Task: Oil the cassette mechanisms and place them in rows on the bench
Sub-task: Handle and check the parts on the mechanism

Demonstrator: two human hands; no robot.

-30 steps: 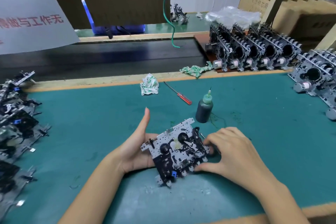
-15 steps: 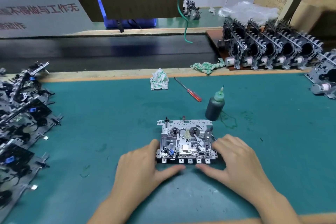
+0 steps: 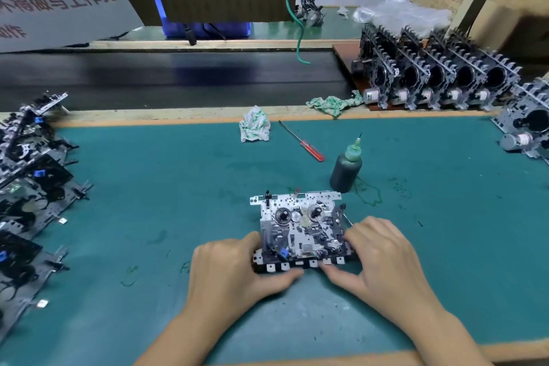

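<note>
From the head view, the one view there is, a cassette mechanism (image 3: 300, 232) lies flat on the green mat of the bench (image 3: 148, 202), reels up, right in front of the person. The left hand (image 3: 234, 270) cups its near left corner, fingers curled against the side and the thumb laid along the row of tabs at the front edge. The right hand (image 3: 383, 255) does the same on the right, fingertips bent onto the works and the thumb tucked under the front edge. Both hands are closed around the frame, not spread; I take this for steadying it, or working the keys so the moving parts show for oiling.

The oil bottle (image 3: 346, 169) stands upright just beyond the mechanism's far right corner, needle tip up, near the right hand and likely kept there for that reason. Green smears on the mat beside it look like spilled oil. A red-handled screwdriver (image 3: 301, 141) and a crumpled rag (image 3: 255, 129) lie farther back, with a second rag (image 3: 334, 104) on the bench's wooden lip.

Mechanisms standing on edge (image 3: 436, 80) form a tight row at the far right. Others lie overlapped along the left edge (image 3: 32, 187). Which group is already oiled, I cannot tell.
</note>
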